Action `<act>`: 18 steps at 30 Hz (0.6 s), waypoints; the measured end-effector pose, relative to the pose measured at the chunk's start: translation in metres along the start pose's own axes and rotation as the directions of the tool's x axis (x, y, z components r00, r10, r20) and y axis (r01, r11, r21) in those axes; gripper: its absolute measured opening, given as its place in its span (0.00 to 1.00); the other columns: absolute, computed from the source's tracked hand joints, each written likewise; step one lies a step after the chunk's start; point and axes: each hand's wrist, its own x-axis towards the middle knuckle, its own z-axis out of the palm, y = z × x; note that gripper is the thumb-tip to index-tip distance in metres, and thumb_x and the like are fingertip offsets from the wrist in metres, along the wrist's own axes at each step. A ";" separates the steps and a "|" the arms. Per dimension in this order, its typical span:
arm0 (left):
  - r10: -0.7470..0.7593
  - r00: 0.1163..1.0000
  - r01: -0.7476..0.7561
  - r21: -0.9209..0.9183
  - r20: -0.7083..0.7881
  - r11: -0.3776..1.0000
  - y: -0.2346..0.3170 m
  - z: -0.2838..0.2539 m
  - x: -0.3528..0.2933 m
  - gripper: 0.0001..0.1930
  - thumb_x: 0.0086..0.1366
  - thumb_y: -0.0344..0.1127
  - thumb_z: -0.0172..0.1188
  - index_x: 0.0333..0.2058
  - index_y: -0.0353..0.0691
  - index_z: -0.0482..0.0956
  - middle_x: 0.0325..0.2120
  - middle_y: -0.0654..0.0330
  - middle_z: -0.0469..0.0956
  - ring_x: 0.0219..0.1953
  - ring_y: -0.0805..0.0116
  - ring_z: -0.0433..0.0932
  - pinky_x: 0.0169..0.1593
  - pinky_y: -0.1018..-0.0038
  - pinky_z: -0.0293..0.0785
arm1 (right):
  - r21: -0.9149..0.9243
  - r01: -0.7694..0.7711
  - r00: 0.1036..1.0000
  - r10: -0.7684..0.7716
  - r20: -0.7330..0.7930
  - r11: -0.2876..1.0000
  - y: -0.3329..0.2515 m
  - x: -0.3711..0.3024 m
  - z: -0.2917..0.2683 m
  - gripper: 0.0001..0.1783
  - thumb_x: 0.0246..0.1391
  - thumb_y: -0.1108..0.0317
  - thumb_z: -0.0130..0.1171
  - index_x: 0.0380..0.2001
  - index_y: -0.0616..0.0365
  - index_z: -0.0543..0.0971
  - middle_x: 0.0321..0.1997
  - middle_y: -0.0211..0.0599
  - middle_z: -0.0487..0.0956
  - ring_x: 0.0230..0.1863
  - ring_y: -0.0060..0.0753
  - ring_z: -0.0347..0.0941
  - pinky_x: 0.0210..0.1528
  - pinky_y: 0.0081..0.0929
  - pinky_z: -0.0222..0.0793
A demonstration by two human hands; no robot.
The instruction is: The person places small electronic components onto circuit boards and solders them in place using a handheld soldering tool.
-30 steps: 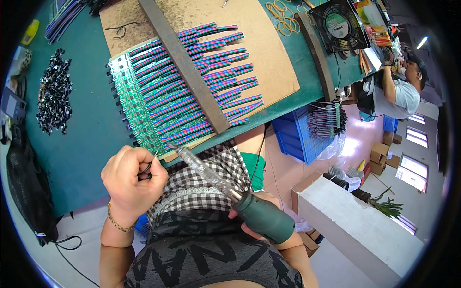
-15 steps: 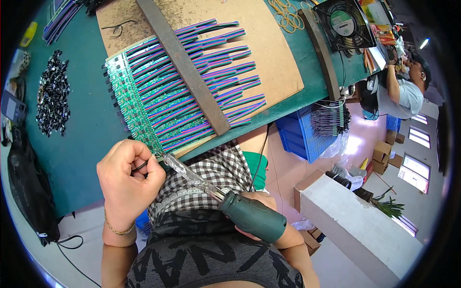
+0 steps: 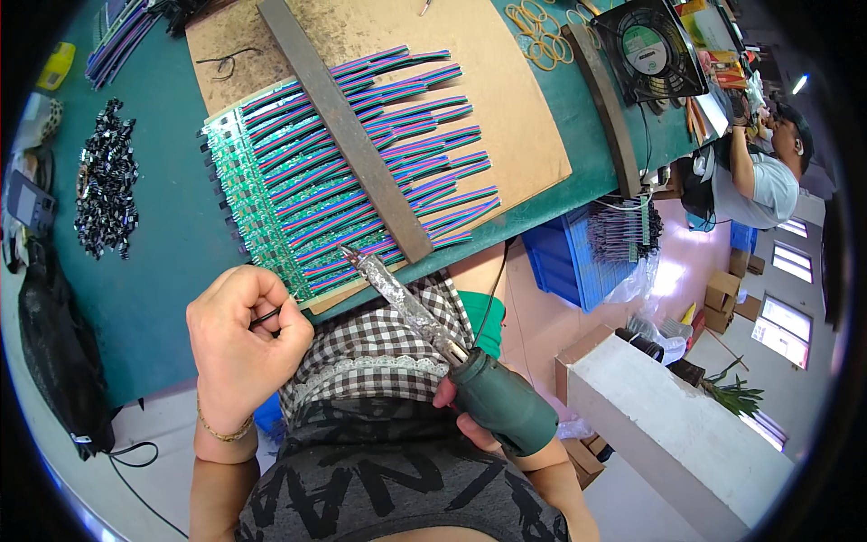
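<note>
My left hand (image 3: pixel 248 330) is closed in a pinch on a thin black wire (image 3: pixel 264 318), at the near corner of the circuit boards. My right hand (image 3: pixel 474 432) wraps round the thick green handle of a soldering iron (image 3: pixel 402 303), partly hidden behind it. The iron's tip hovers over or touches the near wires; I cannot tell which. A row of green circuit boards (image 3: pixel 262 194) lies on a brown board, with striped ribbon wires (image 3: pixel 339 203) running off to the right. Across the wires rests a dark metal bar (image 3: pixel 348 135).
A pile of small black parts (image 3: pixel 107 185) lies on the green table (image 3: pixel 172 298) at left. At the back right are rubber bands (image 3: pixel 533 32), a second bar (image 3: pixel 605 108) and a black fan (image 3: pixel 648 50). A blue crate (image 3: pixel 560 257) stands below; a co-worker (image 3: pixel 754 185) sits beyond.
The soldering iron in my right hand has moved right, its tip lifting away from my left fingers toward the wires. My left hand stays nearly in place, still pinching the black wire.
</note>
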 end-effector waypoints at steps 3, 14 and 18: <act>-0.012 1.000 0.012 -0.006 0.007 1.000 0.000 -0.002 0.000 0.07 0.45 0.16 0.55 0.20 0.33 0.67 0.18 0.67 0.63 0.20 0.84 0.58 0.21 0.85 0.55 | -0.054 0.030 0.998 -0.027 0.052 0.998 0.005 0.001 -0.002 0.18 0.49 0.54 0.62 0.36 0.56 0.77 0.31 0.29 0.77 0.30 0.25 0.70 0.36 0.24 0.66; 0.595 0.725 -0.688 0.324 0.346 0.649 -0.008 -0.045 0.005 0.14 0.47 0.25 0.62 0.36 0.36 0.80 0.27 0.59 0.74 0.22 0.67 0.70 0.24 0.73 0.65 | -0.052 0.116 0.992 -0.113 0.046 0.992 0.029 -0.009 0.002 0.26 0.33 0.66 0.70 0.42 0.56 0.78 0.36 0.37 0.81 0.32 0.45 0.79 0.32 0.31 0.74; 0.675 0.570 -0.820 0.373 0.469 0.434 -0.008 -0.049 0.014 0.15 0.48 0.28 0.60 0.38 0.34 0.81 0.29 0.59 0.76 0.22 0.72 0.68 0.22 0.76 0.61 | -0.086 0.202 0.974 -0.192 0.121 0.976 0.027 0.000 -0.005 0.24 0.34 0.66 0.70 0.40 0.58 0.79 0.36 0.38 0.82 0.32 0.40 0.80 0.31 0.29 0.74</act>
